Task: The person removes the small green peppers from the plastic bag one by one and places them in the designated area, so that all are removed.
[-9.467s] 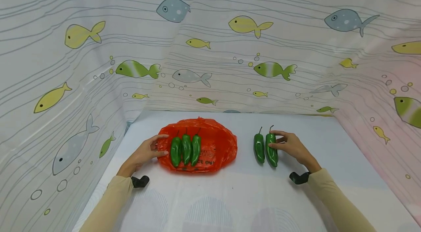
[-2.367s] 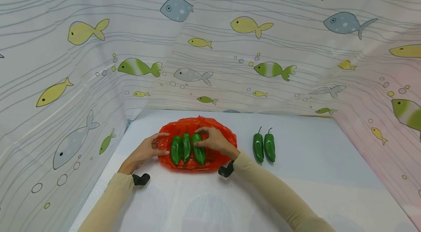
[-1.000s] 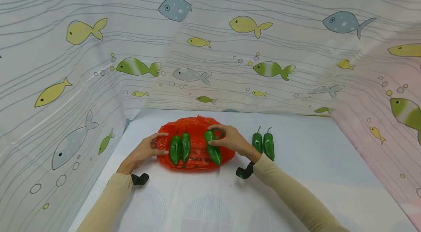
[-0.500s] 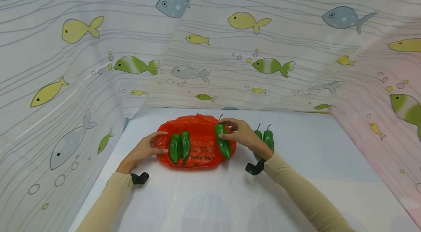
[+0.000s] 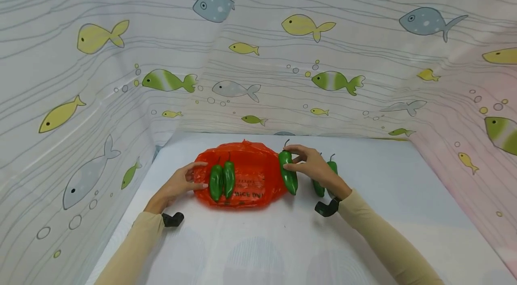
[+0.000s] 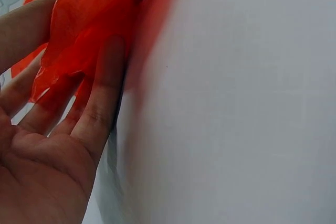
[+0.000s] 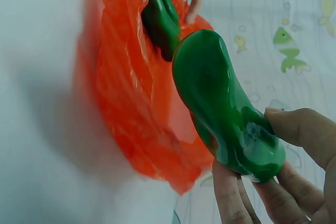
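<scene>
My right hand (image 5: 313, 166) pinches a green chili pepper (image 5: 288, 176) near its stem end, just off the right edge of a red plastic bag (image 5: 254, 181). In the right wrist view the pepper (image 7: 220, 98) is tilted between thumb and fingers, its tip toward the bag. At the bag's left side my left hand (image 5: 181, 184) holds the edge; in the left wrist view red plastic (image 6: 94, 19) lies between thumb and fingers. Two peppers sit side by side in the bag's open mouth, one left (image 5: 216, 182) and one right (image 5: 229, 179).
Behind my right hand and wrist, another pepper (image 5: 318, 189) and a second one beside it (image 5: 332, 167) lie on the white table (image 5: 383, 177), partly hidden. Fish-printed curtains (image 5: 258, 60) stand at the back and both sides. A black wrist camera (image 5: 327, 208) sits on the right wrist.
My right hand first left the pair on the right, then took the rightmost pepper from the bag and carried it rightward past the bag's edge. My left hand stays at the bag.
</scene>
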Demonstrator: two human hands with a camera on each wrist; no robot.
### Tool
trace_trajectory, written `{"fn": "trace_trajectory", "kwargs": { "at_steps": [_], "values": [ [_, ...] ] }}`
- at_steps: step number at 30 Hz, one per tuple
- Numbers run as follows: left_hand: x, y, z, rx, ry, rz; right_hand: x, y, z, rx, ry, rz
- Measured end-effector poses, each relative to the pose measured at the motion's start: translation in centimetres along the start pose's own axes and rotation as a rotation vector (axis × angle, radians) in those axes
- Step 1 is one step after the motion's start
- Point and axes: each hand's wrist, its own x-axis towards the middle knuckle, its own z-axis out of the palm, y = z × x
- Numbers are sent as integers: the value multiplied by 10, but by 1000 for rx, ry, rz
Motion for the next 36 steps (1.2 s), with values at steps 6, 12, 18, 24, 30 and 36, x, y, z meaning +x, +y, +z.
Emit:
{"fn": "trace_trajectory", "kwargs": {
  "at_steps": [6, 12, 18, 24, 30, 36],
  "values": [
    [-2, -2, 1, -4, -3, 5, -8, 7, -13, -25, 23, 44],
    [-2, -1, 1, -12, -13, 17, -14, 12, -27, -17, 44, 29],
    [0, 1, 1, -1, -12, 23, -19, 15, -39, -5, 60, 23],
    [1, -2, -1, 3, -14, 23, -23, 20, -47, -19, 76, 42],
    [4, -5, 0, 8, -10, 13, -28, 24, -56, -38, 110, 74],
    [6, -6, -1, 18, -8, 15, -33, 28, -64, -27, 128, 74]
  ]
}}
